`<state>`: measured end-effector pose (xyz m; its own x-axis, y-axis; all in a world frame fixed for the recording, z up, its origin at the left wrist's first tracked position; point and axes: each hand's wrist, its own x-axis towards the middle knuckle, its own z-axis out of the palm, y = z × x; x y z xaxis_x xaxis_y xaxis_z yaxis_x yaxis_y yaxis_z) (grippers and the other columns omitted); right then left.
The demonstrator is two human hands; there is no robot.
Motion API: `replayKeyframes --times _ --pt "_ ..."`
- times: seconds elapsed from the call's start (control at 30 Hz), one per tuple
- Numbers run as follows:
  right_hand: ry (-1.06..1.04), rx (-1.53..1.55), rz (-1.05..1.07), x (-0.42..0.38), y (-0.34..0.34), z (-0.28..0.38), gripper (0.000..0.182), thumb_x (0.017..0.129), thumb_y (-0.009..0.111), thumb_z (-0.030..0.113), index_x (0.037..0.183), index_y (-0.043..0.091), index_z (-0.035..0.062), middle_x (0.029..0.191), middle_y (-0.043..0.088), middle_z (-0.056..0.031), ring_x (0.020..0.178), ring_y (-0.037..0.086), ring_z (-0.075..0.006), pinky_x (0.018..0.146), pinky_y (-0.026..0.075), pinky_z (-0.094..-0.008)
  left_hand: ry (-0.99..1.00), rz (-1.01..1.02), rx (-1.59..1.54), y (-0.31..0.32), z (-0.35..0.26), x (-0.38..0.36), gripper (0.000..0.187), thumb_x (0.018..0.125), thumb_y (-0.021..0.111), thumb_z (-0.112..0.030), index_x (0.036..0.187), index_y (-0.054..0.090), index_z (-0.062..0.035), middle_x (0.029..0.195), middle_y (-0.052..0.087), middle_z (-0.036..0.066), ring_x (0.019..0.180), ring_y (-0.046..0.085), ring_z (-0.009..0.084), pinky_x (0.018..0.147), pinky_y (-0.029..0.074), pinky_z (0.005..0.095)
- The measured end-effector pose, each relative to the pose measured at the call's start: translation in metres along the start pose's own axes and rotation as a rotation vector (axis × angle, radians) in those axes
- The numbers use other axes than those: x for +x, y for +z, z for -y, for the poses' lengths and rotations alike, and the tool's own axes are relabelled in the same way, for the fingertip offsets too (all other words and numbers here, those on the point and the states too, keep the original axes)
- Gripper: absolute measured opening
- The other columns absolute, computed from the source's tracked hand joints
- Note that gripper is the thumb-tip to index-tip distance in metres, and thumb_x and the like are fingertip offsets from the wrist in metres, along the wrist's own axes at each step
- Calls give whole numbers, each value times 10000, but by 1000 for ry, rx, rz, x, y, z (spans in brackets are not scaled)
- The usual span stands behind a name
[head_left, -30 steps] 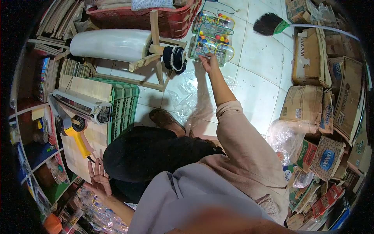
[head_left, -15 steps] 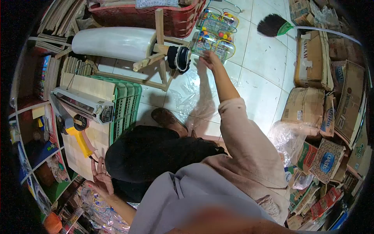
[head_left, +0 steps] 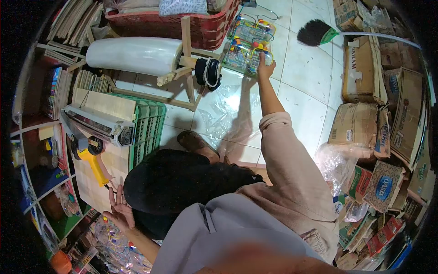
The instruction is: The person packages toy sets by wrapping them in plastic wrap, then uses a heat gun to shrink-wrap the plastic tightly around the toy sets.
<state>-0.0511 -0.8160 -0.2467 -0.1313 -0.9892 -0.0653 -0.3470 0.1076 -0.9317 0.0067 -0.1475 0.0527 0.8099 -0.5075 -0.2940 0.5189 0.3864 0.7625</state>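
My right hand (head_left: 265, 69) reaches far forward over the floor. Its fingertips touch the near right corner of a clear plastic pack (head_left: 240, 55) with colourful pieces and yellow loops; the fingers look extended and the thumb stands apart. A similar pack (head_left: 245, 29) lies just behind it. My left hand (head_left: 119, 213) is palm up with spread fingers and holds nothing. Close to its fingertips is the lower end of a yellow tape-dispenser-like tool (head_left: 96, 168), which lies on a wooden board (head_left: 116, 160) beside a long metal sealer-like device (head_left: 98, 123).
A large white plastic roll (head_left: 132, 55) rests on a wooden frame (head_left: 187, 41), with dark bands (head_left: 208, 73) on its rod. Behind stands a red basket (head_left: 200, 29). A green crate (head_left: 153, 121) is left, cardboard boxes (head_left: 353, 123) right, and a broom (head_left: 315, 33) at the back right.
My right hand has moved right and slightly forward, from the pack's near edge to its right corner. My left hand has stayed almost still, and the view has shifted slightly.
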Motion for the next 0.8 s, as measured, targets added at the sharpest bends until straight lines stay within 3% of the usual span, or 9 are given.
replayKeyframes --times 0.13,0.2,0.23,0.33,0.43,0.47,0.5,0.6,0.8 --pt "2 -58 -3 -1 4 -12 703 705 697 478 1116 457 -39 1015 581 -162 904 579 -285 799 447 -352 -19 -8 4 9 9 5 937 755 495 -634 1381 180 -11 1383 248 259 1280 279 347 1055 234 456" --pt "-6 105 255 1 8 -34 723 712 693 469 1133 431 -58 1035 569 -169 868 587 -280 783 451 -353 -36 -17 -11 6 15 10 939 755 499 -629 1382 173 -11 1387 244 251 1279 280 344 1055 232 456" --pt "23 226 399 -7 -7 -25 911 658 679 566 1286 343 -2 1248 459 -216 1155 452 -333 960 352 -358 -51 -32 -23 3 16 8 940 756 503 -624 1383 166 -10 1392 241 244 1279 282 341 1056 230 456" --pt "-55 -142 359 -32 -37 -27 972 665 671 565 1344 266 0 1318 381 -230 1228 372 -337 999 314 -324 -64 -4 -53 -4 13 8 928 763 498 -618 1382 171 -9 1399 230 235 1281 280 338 1059 225 454" --pt "-101 -1032 658 -56 -57 -75 1100 619 618 681 1402 136 77 1433 93 -250 1323 70 -424 989 146 -639 -32 15 -33 3 11 10 915 773 468 -627 1381 175 -9 1399 230 235 1281 280 337 1058 226 454" --pt "113 -978 629 -83 -69 -68 1071 620 576 721 1415 114 172 1446 -23 -227 1291 -38 -504 892 94 -751 -27 -11 -34 3 10 7 913 776 459 -630 1381 175 -8 1399 230 235 1281 280 336 1057 229 456" --pt "163 -1006 669 -104 -73 -76 1013 637 573 708 1412 125 235 1448 -31 -215 1273 -45 -535 902 151 -734 -28 -19 -34 2 11 4 913 776 459 -630 1381 175 -8 1399 230 235 1281 280 336 1057 229 456" --pt "-119 -1074 921 -172 -81 -104 927 680 626 602 1400 179 227 1456 -30 -186 1290 -5 -502 866 264 -716 -35 -53 22 -9 12 -6 927 762 495 -622 1384 175 -14 1402 249 192 1270 305 300 1036 287 420" --pt "-415 -1000 980 -208 -91 -19 443 772 564 379 1100 536 83 1229 449 -221 1065 489 -401 743 486 -473 17 -14 12 -42 13 -41 924 755 464 -658 1389 188 -44 1402 253 197 1247 348 272 1003 328 384"
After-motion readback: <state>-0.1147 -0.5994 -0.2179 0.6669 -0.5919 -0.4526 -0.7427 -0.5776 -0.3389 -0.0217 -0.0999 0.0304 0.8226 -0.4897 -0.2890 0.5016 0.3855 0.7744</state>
